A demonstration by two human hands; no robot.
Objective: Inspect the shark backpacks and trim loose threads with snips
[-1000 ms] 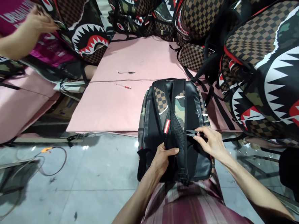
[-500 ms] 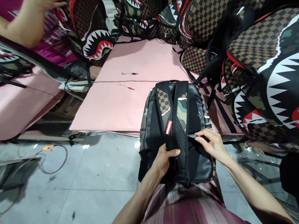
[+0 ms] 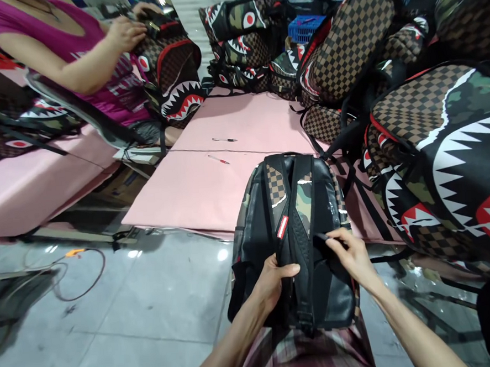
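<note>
A black backpack (image 3: 324,201) with checkered and camouflage shoulder straps lies back-side up, half on the pink table (image 3: 195,186) and half over my lap. My left hand (image 3: 271,281) is closed round the lower part of the left shoulder strap (image 3: 277,203). My right hand (image 3: 351,254) pinches a small dark tool, too small to make out, against the right shoulder strap (image 3: 302,202). A red label (image 3: 282,226) sits on the left strap.
Shark-mouth backpacks are piled at the right (image 3: 446,154) and at the back (image 3: 248,34). Two pens (image 3: 224,140) (image 3: 218,159) lie on the pink table. A person in a pink top (image 3: 45,46) handles another backpack (image 3: 175,71) at the far left. A cable (image 3: 80,271) lies on the grey floor.
The view has tilted so the backpack sits lower in frame. My hands keep their grips on the straps. The other person has drawn a backpack toward their body.
</note>
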